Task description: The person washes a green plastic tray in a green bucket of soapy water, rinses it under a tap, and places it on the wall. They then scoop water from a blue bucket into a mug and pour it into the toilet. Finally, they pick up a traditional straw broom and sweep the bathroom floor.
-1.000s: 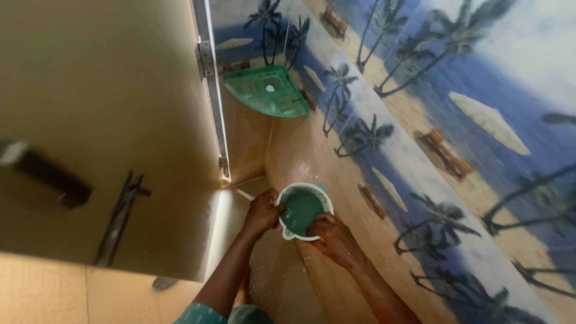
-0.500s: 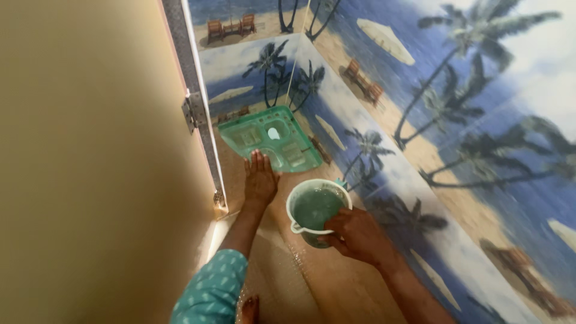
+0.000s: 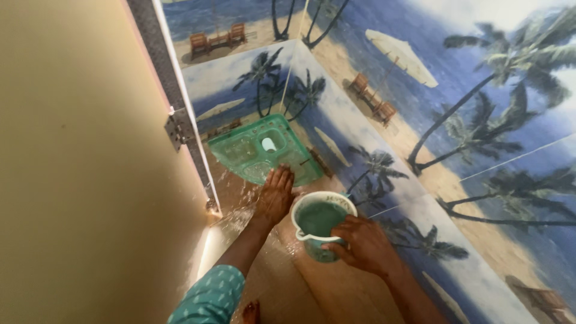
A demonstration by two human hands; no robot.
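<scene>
My right hand [image 3: 362, 245] grips a green plastic mug with a white rim [image 3: 320, 219], held upright near the tiled wall, with water inside. My left hand [image 3: 275, 194] lies flat with fingers spread against the wet wall, just below a green corner shelf [image 3: 258, 147] fixed where the two walls meet. A small white piece sits on the shelf. My left sleeve is teal with white marks. Water runs down the wall around my left hand.
A cream door [image 3: 78, 168] with a metal hinge [image 3: 179, 128] stands open on the left. Wall tiles with a beach and palm tree picture [image 3: 456, 120] fill the right side and back. The brown lower wall [image 3: 324, 294] is wet.
The view has tilted up and closer to the shelf. My left hand moved off the mug and up onto the wall below the shelf. My right hand kept the mug.
</scene>
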